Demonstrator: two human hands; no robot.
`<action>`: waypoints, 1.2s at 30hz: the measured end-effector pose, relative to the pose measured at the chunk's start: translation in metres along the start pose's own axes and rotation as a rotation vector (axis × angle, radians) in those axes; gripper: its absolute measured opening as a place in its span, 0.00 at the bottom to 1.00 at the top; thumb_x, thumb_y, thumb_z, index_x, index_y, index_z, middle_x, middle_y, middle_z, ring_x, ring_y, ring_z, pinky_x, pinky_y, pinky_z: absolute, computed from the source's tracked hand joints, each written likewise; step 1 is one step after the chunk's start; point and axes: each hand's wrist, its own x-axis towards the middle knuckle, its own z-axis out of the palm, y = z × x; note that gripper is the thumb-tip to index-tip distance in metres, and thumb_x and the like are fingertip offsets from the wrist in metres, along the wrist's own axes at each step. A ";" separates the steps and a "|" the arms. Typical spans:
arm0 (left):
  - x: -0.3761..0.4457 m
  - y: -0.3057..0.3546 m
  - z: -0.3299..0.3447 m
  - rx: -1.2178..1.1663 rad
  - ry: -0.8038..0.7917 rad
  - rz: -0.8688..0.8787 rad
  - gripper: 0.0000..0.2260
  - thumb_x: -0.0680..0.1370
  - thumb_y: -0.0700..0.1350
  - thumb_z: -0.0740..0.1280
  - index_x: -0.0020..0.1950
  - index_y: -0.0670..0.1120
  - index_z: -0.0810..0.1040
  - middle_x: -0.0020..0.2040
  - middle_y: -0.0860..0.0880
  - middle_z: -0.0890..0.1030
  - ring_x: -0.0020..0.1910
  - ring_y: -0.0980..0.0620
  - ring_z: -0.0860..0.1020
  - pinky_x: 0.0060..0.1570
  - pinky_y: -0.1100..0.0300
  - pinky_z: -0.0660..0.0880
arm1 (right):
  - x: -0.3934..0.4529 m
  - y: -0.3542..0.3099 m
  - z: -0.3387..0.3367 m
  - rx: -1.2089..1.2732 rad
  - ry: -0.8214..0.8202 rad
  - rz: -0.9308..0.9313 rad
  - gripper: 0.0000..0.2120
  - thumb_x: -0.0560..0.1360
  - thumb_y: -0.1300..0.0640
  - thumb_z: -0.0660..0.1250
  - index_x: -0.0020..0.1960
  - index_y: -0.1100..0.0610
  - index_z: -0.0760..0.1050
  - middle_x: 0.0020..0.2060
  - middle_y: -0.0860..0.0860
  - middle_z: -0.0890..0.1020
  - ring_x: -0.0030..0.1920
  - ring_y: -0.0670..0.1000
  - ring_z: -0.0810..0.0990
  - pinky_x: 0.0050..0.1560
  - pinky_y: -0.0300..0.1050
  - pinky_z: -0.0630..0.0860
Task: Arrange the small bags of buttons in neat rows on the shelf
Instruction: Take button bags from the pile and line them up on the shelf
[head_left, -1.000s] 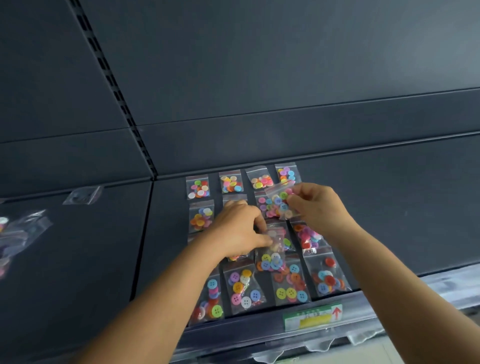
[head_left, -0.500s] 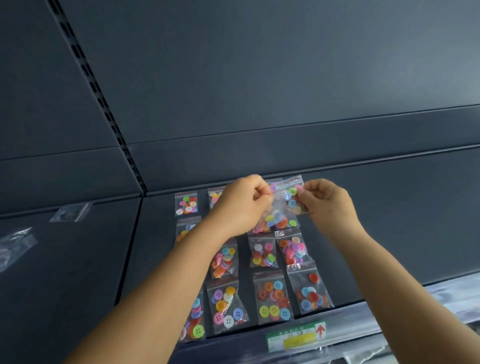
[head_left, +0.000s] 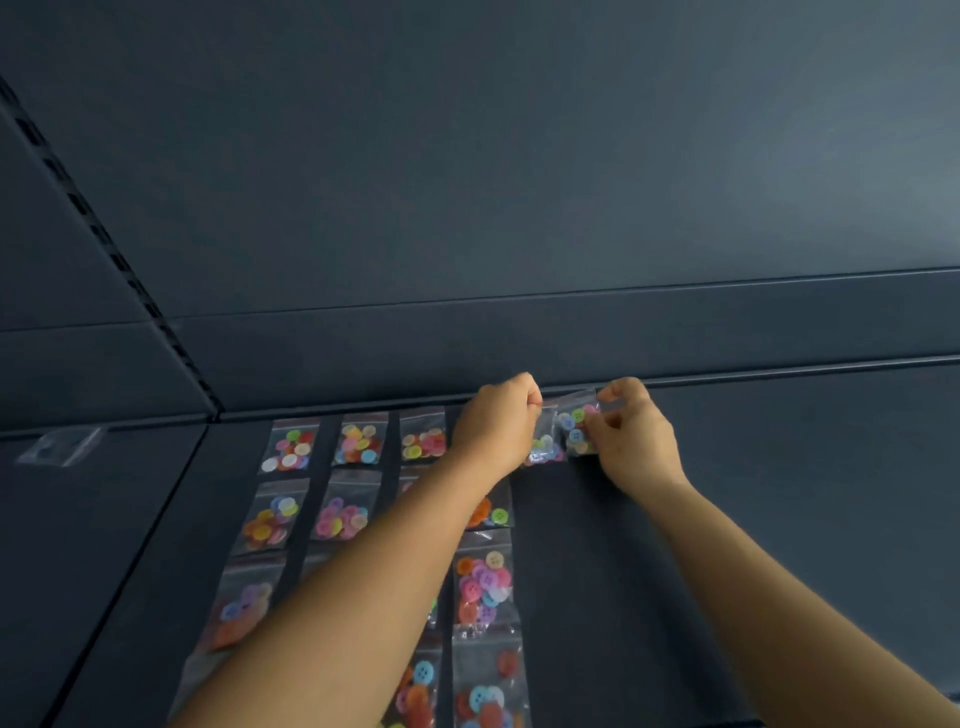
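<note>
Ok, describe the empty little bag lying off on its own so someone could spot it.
Find the dark shelf and its grid of button bags. Look left, past the seam, to the neighbouring panel. The empty clear bag lies there alone, holding no coloured buttons.

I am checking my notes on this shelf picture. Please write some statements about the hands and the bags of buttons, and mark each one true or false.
1. Both hands hold bags at the back of the shelf. True: left hand, right hand.
2. The right hand pinches a bag of buttons. True.
3. The left hand lies flat and open. False: its fingers pinch a bag.
4. The bags hold buttons of one colour. False: mixed colours.
5. The bags to the left lie in a heap. False: they lie in rows.
</note>
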 end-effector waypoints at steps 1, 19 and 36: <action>0.002 0.000 0.003 0.034 0.015 -0.006 0.05 0.78 0.40 0.61 0.50 0.48 0.75 0.47 0.49 0.80 0.48 0.46 0.76 0.41 0.52 0.72 | 0.004 0.003 0.001 -0.036 -0.007 -0.017 0.07 0.77 0.58 0.62 0.54 0.55 0.69 0.38 0.50 0.77 0.37 0.49 0.75 0.32 0.41 0.67; -0.040 0.002 0.019 0.383 -0.095 0.168 0.24 0.78 0.33 0.60 0.74 0.43 0.62 0.73 0.46 0.65 0.72 0.47 0.62 0.71 0.56 0.57 | -0.007 0.016 -0.005 -0.687 -0.287 -0.428 0.23 0.81 0.57 0.52 0.75 0.52 0.58 0.72 0.47 0.63 0.69 0.53 0.63 0.68 0.44 0.61; -0.043 0.001 0.015 0.405 -0.160 0.214 0.29 0.79 0.33 0.56 0.78 0.46 0.51 0.78 0.47 0.53 0.76 0.49 0.53 0.74 0.54 0.47 | -0.019 0.016 -0.005 -0.824 -0.359 -0.421 0.26 0.82 0.52 0.47 0.77 0.55 0.44 0.77 0.50 0.49 0.76 0.49 0.49 0.73 0.45 0.51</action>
